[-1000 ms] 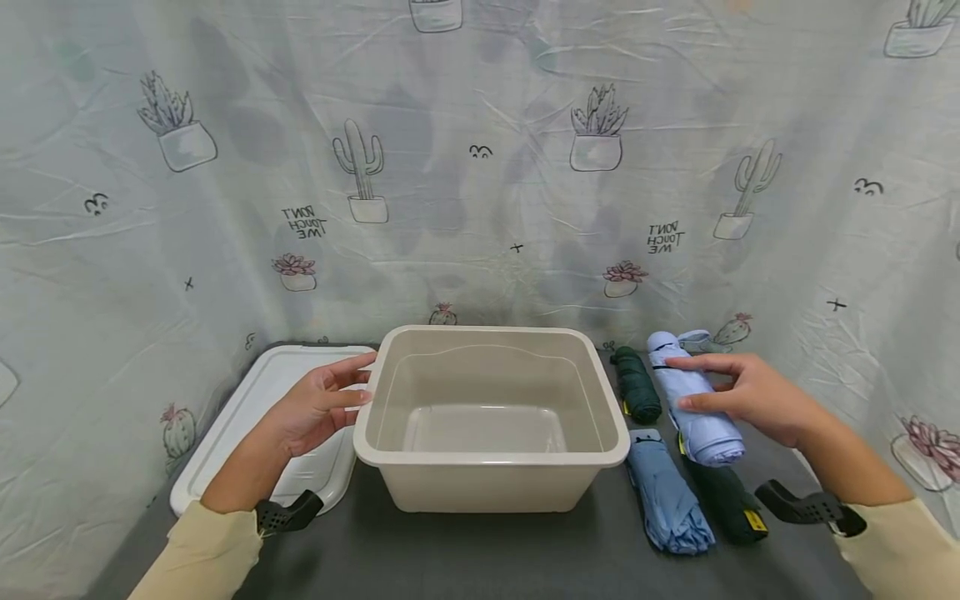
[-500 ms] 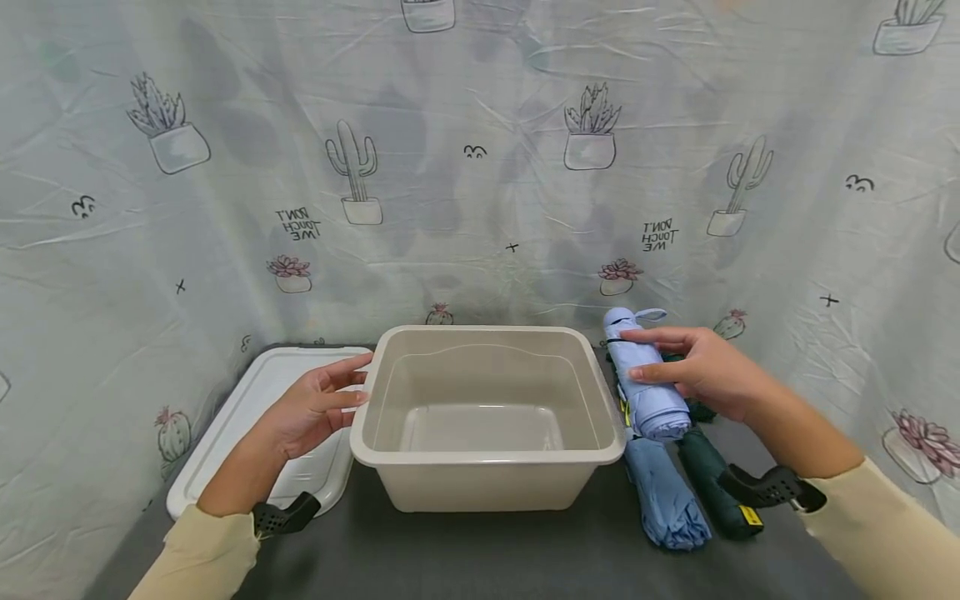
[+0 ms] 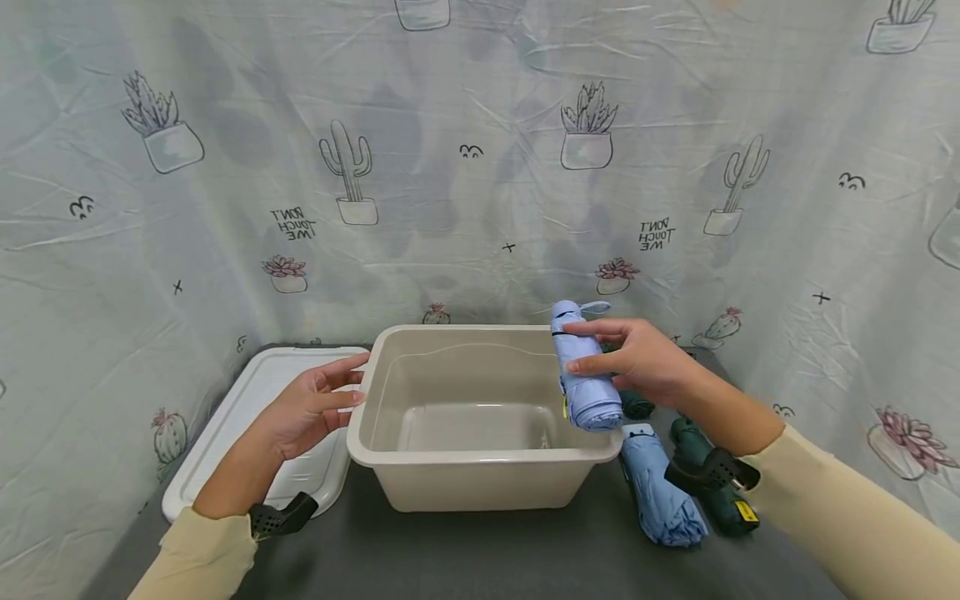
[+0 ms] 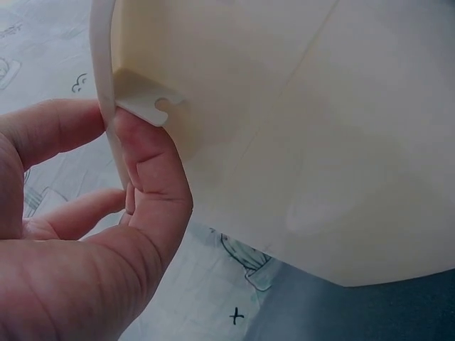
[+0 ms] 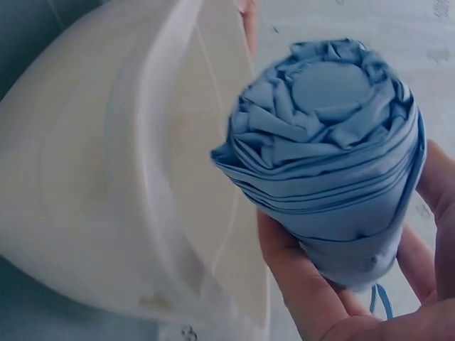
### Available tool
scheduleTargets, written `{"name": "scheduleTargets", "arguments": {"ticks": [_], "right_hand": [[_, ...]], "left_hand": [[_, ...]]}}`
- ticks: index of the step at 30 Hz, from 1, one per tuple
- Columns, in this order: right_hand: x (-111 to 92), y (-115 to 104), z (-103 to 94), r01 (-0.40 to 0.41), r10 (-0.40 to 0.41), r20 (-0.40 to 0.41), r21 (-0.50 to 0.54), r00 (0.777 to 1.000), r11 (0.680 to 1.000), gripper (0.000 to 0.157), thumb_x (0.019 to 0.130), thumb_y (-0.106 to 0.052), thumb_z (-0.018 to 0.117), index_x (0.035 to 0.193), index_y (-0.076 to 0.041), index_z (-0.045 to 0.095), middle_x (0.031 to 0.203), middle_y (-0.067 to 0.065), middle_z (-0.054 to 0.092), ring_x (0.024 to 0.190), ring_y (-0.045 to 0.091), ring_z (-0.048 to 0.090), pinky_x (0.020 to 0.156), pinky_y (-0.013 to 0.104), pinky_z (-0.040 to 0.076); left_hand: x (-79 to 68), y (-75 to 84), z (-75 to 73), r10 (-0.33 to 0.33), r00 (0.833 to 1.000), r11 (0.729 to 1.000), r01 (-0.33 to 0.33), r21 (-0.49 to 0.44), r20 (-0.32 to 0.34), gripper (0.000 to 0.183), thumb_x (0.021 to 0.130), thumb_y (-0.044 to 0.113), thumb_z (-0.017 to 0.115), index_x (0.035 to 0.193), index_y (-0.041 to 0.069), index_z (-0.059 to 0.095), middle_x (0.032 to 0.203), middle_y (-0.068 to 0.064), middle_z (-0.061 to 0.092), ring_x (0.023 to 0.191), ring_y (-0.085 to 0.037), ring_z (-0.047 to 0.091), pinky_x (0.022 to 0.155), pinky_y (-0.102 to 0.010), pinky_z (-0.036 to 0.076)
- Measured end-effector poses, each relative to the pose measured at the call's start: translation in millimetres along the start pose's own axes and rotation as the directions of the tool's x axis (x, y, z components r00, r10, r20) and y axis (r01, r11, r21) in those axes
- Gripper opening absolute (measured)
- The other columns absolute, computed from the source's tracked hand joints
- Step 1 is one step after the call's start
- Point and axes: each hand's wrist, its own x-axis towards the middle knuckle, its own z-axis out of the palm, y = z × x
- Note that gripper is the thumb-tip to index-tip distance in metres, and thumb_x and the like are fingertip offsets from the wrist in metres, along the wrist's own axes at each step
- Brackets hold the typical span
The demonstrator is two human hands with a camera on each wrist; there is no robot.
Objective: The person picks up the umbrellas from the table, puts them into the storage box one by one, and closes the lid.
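Note:
A light blue folded umbrella (image 3: 587, 375) with a wrist loop is gripped by my right hand (image 3: 637, 360). It is held over the right rim of a beige plastic bin (image 3: 480, 482), tilted, its wide end toward me. In the right wrist view the wide end of the umbrella (image 5: 327, 128) shows gathered fabric, with fingers around its body. My left hand (image 3: 311, 408) holds the bin's left rim. The left wrist view shows curled fingers (image 4: 153, 170) at that rim, one tucked under it. The bin's visible inside holds nothing.
Right of the bin lie a darker blue folded umbrella (image 3: 662, 492) and a dark green one (image 3: 723, 500); another dark green one (image 3: 637, 405) is partly hidden behind the right hand. A white lid (image 3: 187, 471) lies left. A printed curtain (image 3: 480, 200) hangs behind the grey table (image 3: 480, 554).
My right hand has carried the light blue umbrella leftward, from above the other umbrellas to the bin's right rim. My left hand has stayed on the left rim.

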Motion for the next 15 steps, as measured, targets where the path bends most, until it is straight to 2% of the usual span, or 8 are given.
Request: {"name": "scheduleTargets", "arguments": {"ticks": [8,15], "right_hand": [[26,-9,32.6,-0.066,0.064,0.029,0.078,0.998,0.995,0.066,0.09,-0.011,0.079,0.151,-0.015,0.052,0.152,0.022,0.041,0.123,0.04,0.058,0.098,0.056,0.057],[47,-16,54.6,-0.13,0.122,0.076,0.108,0.99,0.986,0.063,0.089,-0.007,0.079,0.148,-0.019,0.057,0.148,0.02,0.047,0.125,0.039,0.058,0.096,0.056,0.058]], "left_hand": [[0.5,0.5,-2.6,0.005,1.0,1.0,-0.005,0.002,0.006,0.075,0.099,-0.002,0.062,0.162,0.001,0.023,0.122,-0.005,0.06,0.101,-0.014,0.071,0.085,-0.031,0.062],[1.6,2.9,-1.9,0.0,1.0,1.0,0.0,-0.009,0.012,0.076,0.098,-0.002,0.062,0.162,0.001,0.021,0.122,-0.005,0.059,0.101,-0.014,0.071,0.085,-0.032,0.062]]}}
